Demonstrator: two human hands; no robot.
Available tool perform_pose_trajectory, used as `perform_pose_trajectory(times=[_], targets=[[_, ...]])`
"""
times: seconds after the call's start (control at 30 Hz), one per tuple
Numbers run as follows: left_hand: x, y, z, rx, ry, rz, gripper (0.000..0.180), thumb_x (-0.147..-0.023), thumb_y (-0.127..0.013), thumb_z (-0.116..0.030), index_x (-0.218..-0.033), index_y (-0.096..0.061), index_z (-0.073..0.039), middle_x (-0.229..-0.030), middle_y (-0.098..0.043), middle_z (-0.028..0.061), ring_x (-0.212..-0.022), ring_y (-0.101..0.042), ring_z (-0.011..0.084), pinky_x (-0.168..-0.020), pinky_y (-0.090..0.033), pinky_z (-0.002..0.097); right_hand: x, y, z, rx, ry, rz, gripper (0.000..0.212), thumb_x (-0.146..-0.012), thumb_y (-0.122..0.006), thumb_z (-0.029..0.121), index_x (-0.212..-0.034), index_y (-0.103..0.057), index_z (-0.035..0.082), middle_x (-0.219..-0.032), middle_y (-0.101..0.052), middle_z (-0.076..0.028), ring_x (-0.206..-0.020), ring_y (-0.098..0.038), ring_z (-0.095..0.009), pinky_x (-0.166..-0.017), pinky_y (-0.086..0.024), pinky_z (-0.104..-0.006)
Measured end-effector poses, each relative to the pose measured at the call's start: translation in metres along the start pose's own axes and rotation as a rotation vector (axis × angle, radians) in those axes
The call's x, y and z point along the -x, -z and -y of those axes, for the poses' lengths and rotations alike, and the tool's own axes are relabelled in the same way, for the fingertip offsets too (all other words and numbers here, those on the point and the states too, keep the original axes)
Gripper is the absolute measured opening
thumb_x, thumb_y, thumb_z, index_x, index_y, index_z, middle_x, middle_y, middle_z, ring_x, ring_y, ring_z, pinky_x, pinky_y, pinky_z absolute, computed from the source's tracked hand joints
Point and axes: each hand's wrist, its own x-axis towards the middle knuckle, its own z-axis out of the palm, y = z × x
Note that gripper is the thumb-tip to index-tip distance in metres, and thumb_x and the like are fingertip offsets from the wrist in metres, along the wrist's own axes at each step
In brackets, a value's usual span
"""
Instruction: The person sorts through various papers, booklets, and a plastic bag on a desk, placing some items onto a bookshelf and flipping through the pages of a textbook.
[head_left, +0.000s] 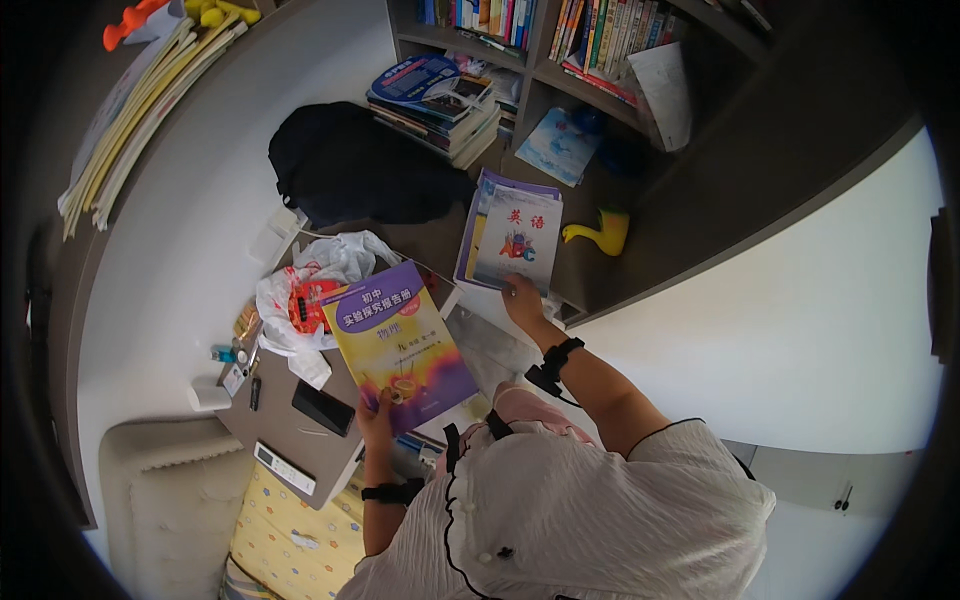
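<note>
My left hand grips the lower left edge of a purple and yellow workbook, its cover facing up, held over the desk's near edge. The thumb lies on the cover; the other fingers are hidden beneath. My right hand is at the near edge of a small stack of books at the back of the desk. On top of that stack lies a white booklet with red characters and a colourful picture. Fingers of my right hand touch its lower edge; whether they pinch it I cannot tell.
A black bag and a pile of books stand behind. White plastic bags, a phone and a remote control lie on the left. A yellow bird-shaped figure stands right of the stack, below the bookshelf.
</note>
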Motion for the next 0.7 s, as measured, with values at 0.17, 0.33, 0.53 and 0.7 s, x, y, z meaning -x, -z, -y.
perform_pose_trajectory(times=[0.17, 0.33, 0.53, 0.7], targets=[[-0.014, -0.023, -0.022, -0.001, -0.034, 0.019, 0.020, -0.088, -0.062, -0.012, -0.101, -0.058, 0.003, -0.091, -0.063, 0.0034, -0.079, -0.057, 0.0090, -0.069, -0.046, 0.0238, -0.031, -0.009, 0.008, 0.097, -0.075, 0.048, 0.034, -0.082, -0.059, 0.019, -0.112, -0.056, 0.003, -0.124, -0.048, -0.022, -0.110, -0.049, -0.037, -0.088, -0.043, -0.0477], [-0.038, -0.036, -0.030, 0.028, -0.045, 0.146, 0.021, -0.088, -0.062, -0.011, -0.103, -0.058, 0.003, -0.091, -0.064, 0.0037, -0.079, -0.057, 0.0082, -0.069, -0.046, 0.0234, -0.052, -0.022, 0.026, 0.281, -0.003, -0.036, 0.031, -0.082, -0.059, 0.023, -0.105, -0.061, 0.003, -0.126, -0.047, -0.024, -0.112, -0.047, -0.037, -0.087, -0.042, -0.0485], [-0.079, -0.086, -0.059, -0.055, -0.103, 0.328, 0.022, -0.087, -0.061, -0.009, -0.106, -0.059, 0.002, -0.095, -0.065, 0.0035, -0.085, -0.058, 0.0110, -0.074, -0.047, 0.0259, -0.065, -0.010, -0.002, -0.133, -0.010, -0.187, 0.028, -0.083, -0.059, 0.029, -0.093, -0.063, 0.003, -0.088, -0.060, -0.013, -0.079, -0.057, -0.030, -0.073, -0.046, -0.0447], [-0.132, -0.162, -0.057, -0.201, -0.190, 0.596, 0.032, -0.086, -0.063, -0.010, -0.115, -0.055, 0.001, -0.105, -0.063, 0.0062, -0.094, -0.058, 0.0139, -0.084, -0.044, 0.0273, -0.056, 0.020, -0.077, -1.196, -0.623, -0.035, 0.031, -0.086, -0.059, 0.033, -0.093, -0.060, 0.003, -0.074, -0.055, -0.003, -0.065, -0.053, -0.021, -0.065, -0.046, -0.0356]])
